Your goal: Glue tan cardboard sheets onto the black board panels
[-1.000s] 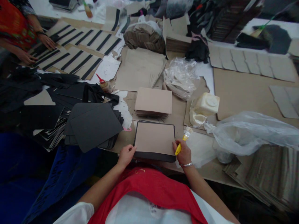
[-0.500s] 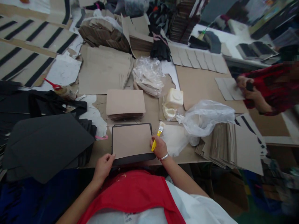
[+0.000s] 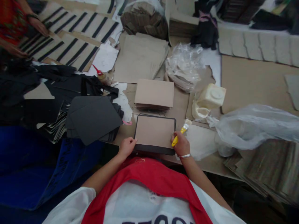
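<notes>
A tan cardboard panel [image 3: 154, 131] lies on a black sheet [image 3: 154, 150] at the table's near edge. My left hand [image 3: 126, 147] rests at the panel's lower left corner, fingers curled on the edge of the black sheet. My right hand [image 3: 181, 145] is at the panel's right edge, closed round a yellow-handled brush [image 3: 179, 136] whose bristles point up and to the right. A stack of tan panels [image 3: 154, 95] sits just beyond.
Black sheets [image 3: 93, 119] are piled on the left. A white glue tub [image 3: 209, 99] and a clear plastic bag [image 3: 252, 129] lie on the right, above stacked boards [image 3: 263, 169]. A red-capped glue bottle [image 3: 102, 77] lies farther back. Another person's hands [image 3: 37, 26] work on striped boards at the far left.
The view swung right, then back left. My hands stay at the panel's corners, the brush still in the right one.
</notes>
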`<action>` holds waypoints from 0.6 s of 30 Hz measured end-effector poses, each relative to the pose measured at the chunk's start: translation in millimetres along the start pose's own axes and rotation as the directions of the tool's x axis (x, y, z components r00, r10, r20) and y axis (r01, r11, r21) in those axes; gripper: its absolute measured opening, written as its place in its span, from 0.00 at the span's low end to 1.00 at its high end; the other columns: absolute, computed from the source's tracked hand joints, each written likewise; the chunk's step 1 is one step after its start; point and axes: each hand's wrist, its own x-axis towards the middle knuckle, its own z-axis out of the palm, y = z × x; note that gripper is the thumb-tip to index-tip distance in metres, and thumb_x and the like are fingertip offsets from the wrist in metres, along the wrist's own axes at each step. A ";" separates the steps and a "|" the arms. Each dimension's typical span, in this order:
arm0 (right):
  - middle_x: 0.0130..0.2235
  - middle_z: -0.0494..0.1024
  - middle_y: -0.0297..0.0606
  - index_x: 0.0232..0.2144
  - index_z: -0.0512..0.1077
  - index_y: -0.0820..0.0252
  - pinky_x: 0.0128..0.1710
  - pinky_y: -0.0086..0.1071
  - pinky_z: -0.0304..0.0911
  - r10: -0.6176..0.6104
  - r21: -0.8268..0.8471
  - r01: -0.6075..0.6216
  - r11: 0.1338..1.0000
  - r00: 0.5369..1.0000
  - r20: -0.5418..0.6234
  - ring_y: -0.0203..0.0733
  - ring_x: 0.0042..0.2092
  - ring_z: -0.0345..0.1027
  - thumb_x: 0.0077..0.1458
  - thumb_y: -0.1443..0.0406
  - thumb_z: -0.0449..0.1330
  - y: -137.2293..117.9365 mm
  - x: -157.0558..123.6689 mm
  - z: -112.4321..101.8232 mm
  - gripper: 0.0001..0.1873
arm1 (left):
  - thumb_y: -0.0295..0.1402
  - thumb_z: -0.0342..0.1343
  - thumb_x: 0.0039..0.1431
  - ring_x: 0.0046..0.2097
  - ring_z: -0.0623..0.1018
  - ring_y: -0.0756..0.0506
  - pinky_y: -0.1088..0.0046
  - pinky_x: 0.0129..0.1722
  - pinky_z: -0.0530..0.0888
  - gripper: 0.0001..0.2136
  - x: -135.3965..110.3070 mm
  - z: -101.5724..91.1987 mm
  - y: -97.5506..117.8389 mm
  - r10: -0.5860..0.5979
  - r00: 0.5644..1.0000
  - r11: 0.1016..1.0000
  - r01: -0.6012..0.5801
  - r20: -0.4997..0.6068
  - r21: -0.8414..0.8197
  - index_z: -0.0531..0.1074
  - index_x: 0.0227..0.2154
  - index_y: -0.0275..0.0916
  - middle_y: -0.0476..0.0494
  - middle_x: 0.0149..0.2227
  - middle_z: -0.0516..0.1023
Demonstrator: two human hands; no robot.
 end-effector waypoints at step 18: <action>0.29 0.71 0.42 0.43 0.67 0.63 0.30 0.31 0.54 0.036 -0.261 -0.017 0.965 0.997 0.066 0.42 0.31 0.63 0.52 0.64 0.55 -14.0 11.6 -24.5 0.15 | 0.34 0.54 0.54 0.58 0.65 0.36 0.59 0.52 0.63 0.19 14.8 -34.2 34.4 0.433 0.896 0.662 -0.393 0.104 0.638 0.68 0.50 0.39 0.32 0.56 0.66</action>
